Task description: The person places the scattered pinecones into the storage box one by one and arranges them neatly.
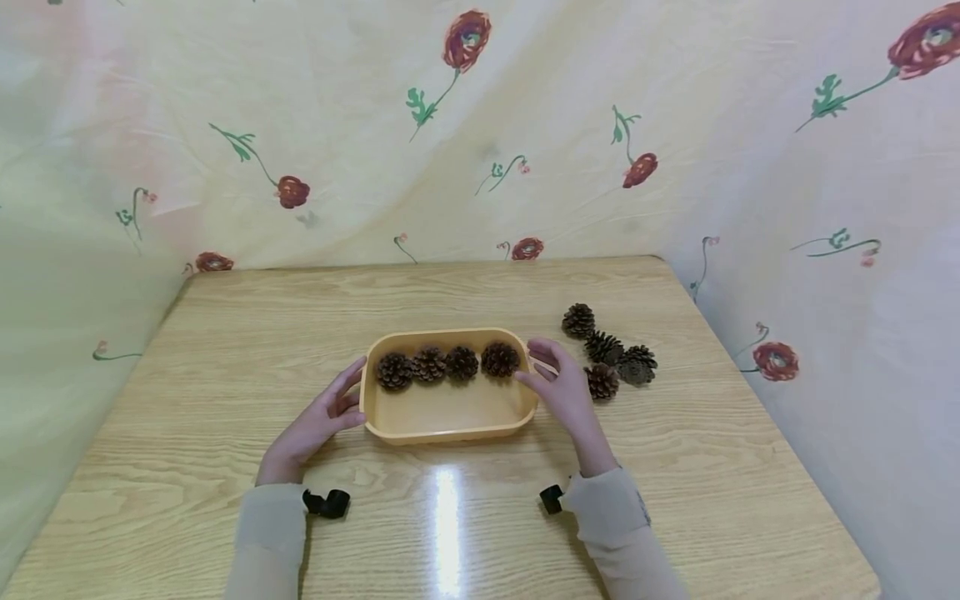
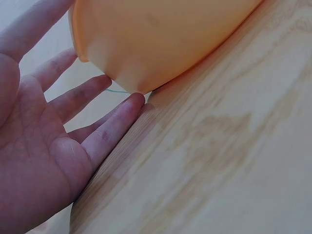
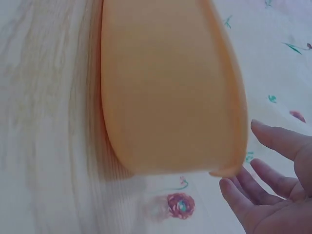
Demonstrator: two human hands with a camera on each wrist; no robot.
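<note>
A shallow yellow-orange plastic basin [image 1: 442, 436] with rounded corners stands on the wooden table. Along its far inner side lies a row of several brown pine cones [image 1: 462, 364]. My left hand [image 1: 330, 414] is at the basin's left end; in the left wrist view its spread fingers [image 2: 109, 129] reach the outer wall with their tips. At the right end my right hand [image 1: 562, 387] has its thumb over the rim and its other fingers outside. The right wrist view shows those fingers [image 3: 234, 197] loosely bent beside the corner; whether they touch it I cannot tell.
Several more pine cones [image 1: 603, 348] lie in a loose group on the table [image 1: 247, 333], just right of my right hand. A floral cloth [image 1: 337, 100] hangs behind the table and along both sides. Each wrist wears a small black camera [image 1: 337, 503].
</note>
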